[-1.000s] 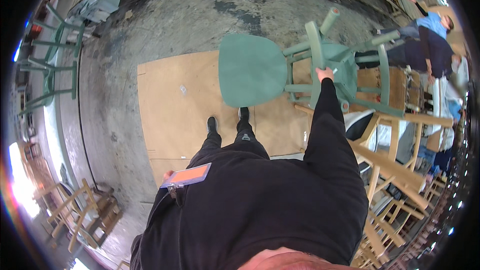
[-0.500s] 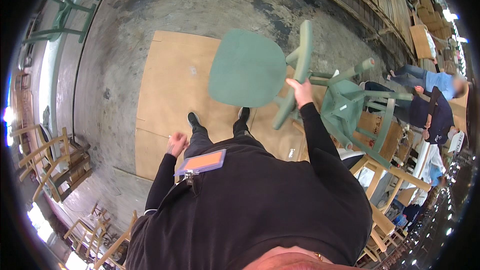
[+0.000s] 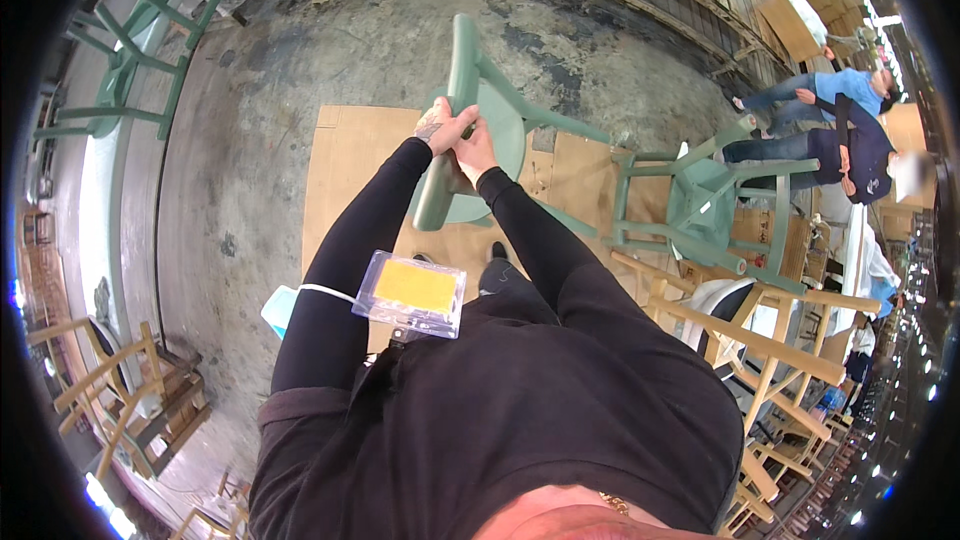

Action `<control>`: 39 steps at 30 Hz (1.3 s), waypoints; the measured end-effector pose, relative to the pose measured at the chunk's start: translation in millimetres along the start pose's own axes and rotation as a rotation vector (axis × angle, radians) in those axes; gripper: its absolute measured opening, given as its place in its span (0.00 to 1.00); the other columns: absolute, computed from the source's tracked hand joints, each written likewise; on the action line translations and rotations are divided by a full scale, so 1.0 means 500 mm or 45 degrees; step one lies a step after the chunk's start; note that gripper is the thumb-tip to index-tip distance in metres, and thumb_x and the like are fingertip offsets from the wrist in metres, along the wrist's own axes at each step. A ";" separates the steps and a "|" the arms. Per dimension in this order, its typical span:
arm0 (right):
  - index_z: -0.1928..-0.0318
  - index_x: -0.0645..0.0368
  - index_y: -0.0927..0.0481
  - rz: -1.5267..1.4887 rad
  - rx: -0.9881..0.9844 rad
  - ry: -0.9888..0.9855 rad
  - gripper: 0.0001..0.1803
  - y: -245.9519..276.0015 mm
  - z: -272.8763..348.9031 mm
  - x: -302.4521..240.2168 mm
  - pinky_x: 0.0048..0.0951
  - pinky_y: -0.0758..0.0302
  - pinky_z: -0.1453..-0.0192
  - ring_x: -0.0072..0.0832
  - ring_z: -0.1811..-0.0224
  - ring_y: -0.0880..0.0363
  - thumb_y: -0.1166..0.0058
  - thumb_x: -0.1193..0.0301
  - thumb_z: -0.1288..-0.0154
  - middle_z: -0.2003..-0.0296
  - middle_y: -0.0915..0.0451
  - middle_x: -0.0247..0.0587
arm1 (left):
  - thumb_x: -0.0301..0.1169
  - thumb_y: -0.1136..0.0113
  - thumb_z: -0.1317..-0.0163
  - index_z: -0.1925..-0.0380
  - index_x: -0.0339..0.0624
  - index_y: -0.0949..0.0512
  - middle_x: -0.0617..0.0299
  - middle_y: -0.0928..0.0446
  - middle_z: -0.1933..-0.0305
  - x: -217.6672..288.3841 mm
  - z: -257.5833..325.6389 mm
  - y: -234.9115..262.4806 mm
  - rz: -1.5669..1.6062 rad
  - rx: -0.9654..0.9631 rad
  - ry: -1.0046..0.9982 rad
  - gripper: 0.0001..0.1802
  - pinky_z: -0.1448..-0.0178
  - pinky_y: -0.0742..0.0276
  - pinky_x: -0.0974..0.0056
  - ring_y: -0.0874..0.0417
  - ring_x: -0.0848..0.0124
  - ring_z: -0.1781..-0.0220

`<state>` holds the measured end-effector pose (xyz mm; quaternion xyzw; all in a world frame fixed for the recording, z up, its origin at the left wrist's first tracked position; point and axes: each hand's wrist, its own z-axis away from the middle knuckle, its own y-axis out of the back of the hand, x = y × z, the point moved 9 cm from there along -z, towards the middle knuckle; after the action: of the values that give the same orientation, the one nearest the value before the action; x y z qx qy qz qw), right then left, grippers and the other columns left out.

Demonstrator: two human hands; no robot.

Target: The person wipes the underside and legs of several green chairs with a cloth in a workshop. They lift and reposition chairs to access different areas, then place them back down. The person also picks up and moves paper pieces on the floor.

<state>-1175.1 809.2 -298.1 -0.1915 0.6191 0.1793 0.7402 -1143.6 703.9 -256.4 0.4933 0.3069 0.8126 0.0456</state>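
A green chair (image 3: 508,130) is between my arms above the cardboard, its backrest rail (image 3: 462,60) toward me and its seat partly hidden behind the rail. My left hand (image 3: 442,127) is closed on the middle of that rail. Close beside it, my right hand (image 3: 476,154) grips the same rail, its fingers partly hidden. Two of the chair's legs (image 3: 565,124) stretch off to the right. A second green chair (image 3: 702,202) is upturned to the right, its legs in the air. From my chest hangs a clear badge holder with a yellow card (image 3: 412,286).
A cardboard sheet (image 3: 335,175) covers the concrete floor (image 3: 250,140) under the held chair. Bare wooden chair frames (image 3: 740,335) crowd the right side. More green chairs (image 3: 118,75) stand at far left. Two people (image 3: 850,155) stand at the right. Wooden pallets (image 3: 690,0) lie along the far side.
My left hand, earlier apart from the chair, has come onto the backrest rail beside my right. The chair has swung left and turned, so its seat now lies right of the rail.
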 end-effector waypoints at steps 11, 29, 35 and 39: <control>0.29 0.54 0.42 -0.621 0.752 -0.872 0.44 0.446 -0.211 0.394 0.46 0.25 0.44 0.41 0.47 0.26 0.45 0.44 0.36 0.40 0.33 0.49 | 0.49 0.33 0.42 0.61 0.37 0.31 0.45 0.20 0.70 -0.115 0.002 0.088 -0.189 0.369 0.080 0.27 0.63 0.23 0.46 0.17 0.46 0.67; 0.53 0.63 0.27 -0.657 -0.052 -0.858 0.26 -0.203 -0.278 0.138 0.49 0.22 0.45 0.47 0.51 0.18 0.41 0.53 0.37 0.54 0.21 0.51 | 0.40 0.30 0.44 0.36 0.34 0.35 0.45 0.23 0.44 -0.564 0.616 0.256 0.618 0.863 0.704 0.39 0.36 0.26 0.55 0.22 0.59 0.40; 0.62 0.56 0.29 -0.694 -1.041 -0.461 0.06 -0.790 0.071 -0.254 0.52 0.24 0.44 0.35 0.67 0.22 0.46 0.76 0.37 0.73 0.23 0.40 | 0.60 0.34 0.40 0.31 0.40 0.43 0.53 0.29 0.38 -0.700 0.884 0.278 1.642 1.368 0.731 0.49 0.37 0.26 0.51 0.26 0.62 0.37; 0.67 0.59 0.29 -0.476 -1.470 -0.168 0.06 -1.032 0.402 -0.382 0.44 0.24 0.48 0.31 0.69 0.23 0.45 0.76 0.38 0.75 0.25 0.39 | 0.80 0.54 0.46 0.25 0.43 0.51 0.45 0.34 0.31 -0.778 0.983 0.350 2.296 1.321 0.466 0.63 0.29 0.47 0.28 0.33 0.49 0.29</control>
<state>-777.7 460.4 -45.9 -0.6558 0.3308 0.3643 0.5725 -497.8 638.9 -302.4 0.3678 0.1387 0.3770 -0.8387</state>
